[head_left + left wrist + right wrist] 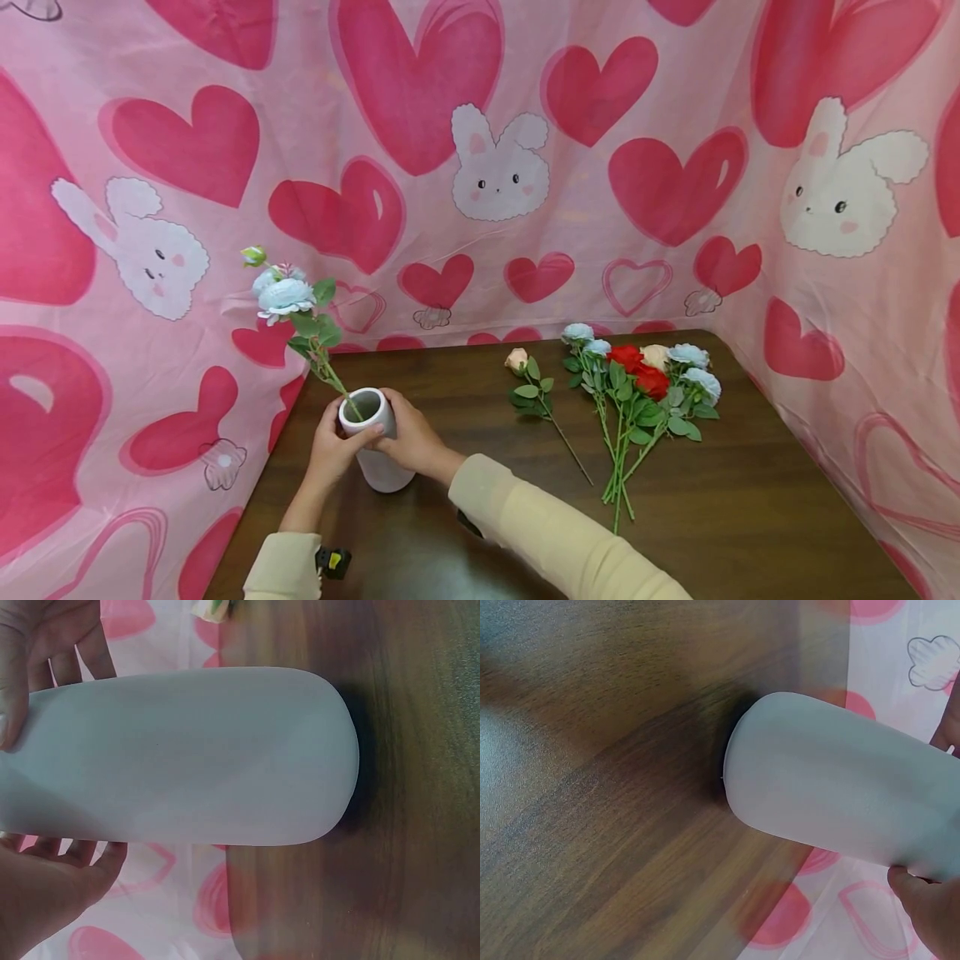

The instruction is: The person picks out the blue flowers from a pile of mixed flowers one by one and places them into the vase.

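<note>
A white vase (385, 462) stands on the dark wooden table, gripped near its rim from both sides. My left hand (330, 450) curls round its left side, and my right hand (411, 437) holds the opposite side, thumbs toward the front. Inside the vase leans one stem of light blue flowers (287, 298) with a green bud, tilted left over the rim. The left wrist view shows the smooth vase body (202, 757) between both hands; in the right wrist view its rounded base (780, 765) meets a dark shadow on the wood.
On the table's right side lies a bunch of artificial flowers, with red roses (651, 382), light blue blooms (702, 387) and a cream one (655, 357). A single peach rose (517, 359) lies left of them. Pink cloth with hearts (442, 283) hangs round the table.
</note>
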Demonstrator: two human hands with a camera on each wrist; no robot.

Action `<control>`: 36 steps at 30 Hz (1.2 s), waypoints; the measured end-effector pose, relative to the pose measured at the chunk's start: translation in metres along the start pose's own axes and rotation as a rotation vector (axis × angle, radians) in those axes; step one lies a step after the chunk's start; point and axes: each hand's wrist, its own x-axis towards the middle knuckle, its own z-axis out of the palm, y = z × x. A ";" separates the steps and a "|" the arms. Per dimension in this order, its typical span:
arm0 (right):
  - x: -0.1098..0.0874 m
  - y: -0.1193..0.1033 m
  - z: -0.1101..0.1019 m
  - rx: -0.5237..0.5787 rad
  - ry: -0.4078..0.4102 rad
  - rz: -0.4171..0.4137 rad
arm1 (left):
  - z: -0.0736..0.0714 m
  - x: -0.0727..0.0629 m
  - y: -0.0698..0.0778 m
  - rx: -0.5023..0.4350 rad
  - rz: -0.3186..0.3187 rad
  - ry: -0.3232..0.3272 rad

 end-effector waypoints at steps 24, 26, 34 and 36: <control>-0.015 0.015 -0.046 -0.057 -0.103 0.076 | 0.001 -0.002 0.008 0.022 -0.048 0.003; -0.017 0.021 -0.057 -0.054 -0.085 0.105 | 0.001 -0.002 0.007 0.030 -0.060 0.005; -0.033 0.046 -0.101 -0.061 0.017 0.116 | 0.002 -0.001 0.003 0.041 -0.053 0.022; -0.040 0.053 -0.114 -0.049 0.055 0.115 | 0.002 -0.001 0.002 0.043 -0.060 0.024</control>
